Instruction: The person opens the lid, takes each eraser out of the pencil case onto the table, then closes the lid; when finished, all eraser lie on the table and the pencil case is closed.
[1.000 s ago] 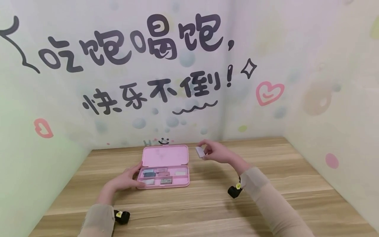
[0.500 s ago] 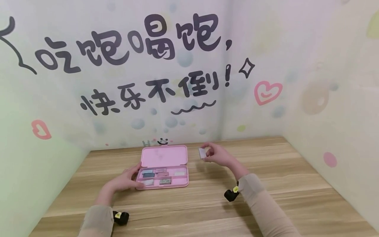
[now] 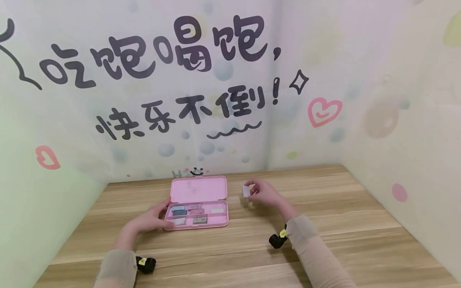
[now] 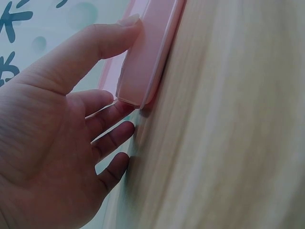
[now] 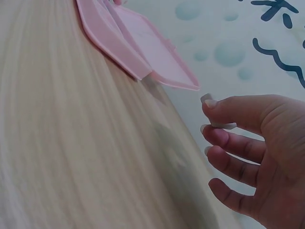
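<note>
Change is slight: we see the right hand (image 3: 264, 193) slightly lower, pinching a pale piece (image 3: 246, 191) above the tabletop (image 3: 198, 256), a little farther right of the pink case (image 3: 198, 189). The left hand (image 3: 147, 221) stays put, holding the case's left end between thumb and fingers. We judge the piece not yet set down.

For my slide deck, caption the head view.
Left hand holds an open pink case of small pieces; right hand pinches a pale piece.
</note>
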A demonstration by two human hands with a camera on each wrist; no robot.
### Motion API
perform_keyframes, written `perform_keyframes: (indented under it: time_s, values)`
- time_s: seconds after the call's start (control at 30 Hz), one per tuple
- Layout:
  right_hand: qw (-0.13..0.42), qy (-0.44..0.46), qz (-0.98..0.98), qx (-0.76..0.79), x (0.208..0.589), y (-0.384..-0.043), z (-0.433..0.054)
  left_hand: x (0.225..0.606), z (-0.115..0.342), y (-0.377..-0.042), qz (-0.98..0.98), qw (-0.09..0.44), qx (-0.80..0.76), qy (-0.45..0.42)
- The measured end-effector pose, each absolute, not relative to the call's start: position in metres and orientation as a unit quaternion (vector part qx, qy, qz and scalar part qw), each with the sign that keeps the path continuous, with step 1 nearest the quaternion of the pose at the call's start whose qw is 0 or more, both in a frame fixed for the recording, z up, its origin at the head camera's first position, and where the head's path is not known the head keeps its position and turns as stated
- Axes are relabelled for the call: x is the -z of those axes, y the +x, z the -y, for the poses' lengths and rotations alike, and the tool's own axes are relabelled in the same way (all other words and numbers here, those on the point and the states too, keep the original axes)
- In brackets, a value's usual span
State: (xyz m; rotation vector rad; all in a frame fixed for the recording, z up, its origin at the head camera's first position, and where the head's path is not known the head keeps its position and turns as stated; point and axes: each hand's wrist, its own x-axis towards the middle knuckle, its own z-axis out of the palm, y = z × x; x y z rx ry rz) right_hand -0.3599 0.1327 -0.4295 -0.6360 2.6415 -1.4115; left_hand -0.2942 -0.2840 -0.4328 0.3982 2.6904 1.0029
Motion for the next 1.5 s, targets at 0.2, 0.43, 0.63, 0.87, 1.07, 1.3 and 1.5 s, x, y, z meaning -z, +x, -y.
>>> perform_keyframes:
  time_s: [0.2, 0.43, 0.63, 0.87, 1.07, 1.3, 1.5]
  values:
    - [0.045, -0.200, -0.863, 0.462, 0.433, -0.359, -0.131, 0.432, 0.285, -0.294, -0.921, 0.121, -0.344, 0.135]
    - [0.046, -0.194, -0.869, 0.453, 0.440, -0.359, -0.126, 0.432, 0.285, -0.294, -0.921, 0.121, -0.346, 0.134]
    - [0.043, -0.172, -0.874, 0.452, 0.445, -0.358, -0.124, 0.433, 0.284, -0.294, -0.920, 0.119, -0.347, 0.136]
    - [0.032, -0.169, -0.885, 0.432, 0.452, -0.361, -0.125, 0.433, 0.283, -0.292, -0.920, 0.119, -0.349, 0.134]
    - [0.033, -0.170, -0.895, 0.412, 0.458, -0.365, -0.127, 0.433, 0.283, -0.293, -0.917, 0.118, -0.354, 0.138]
    - [0.037, -0.175, -0.897, 0.404, 0.458, -0.366, -0.126, 0.432, 0.283, -0.293, -0.918, 0.117, -0.353, 0.139]
    - [0.040, -0.172, -0.902, 0.393, 0.457, -0.365, -0.125, 0.432, 0.283, -0.292, -0.920, 0.114, -0.349, 0.136]
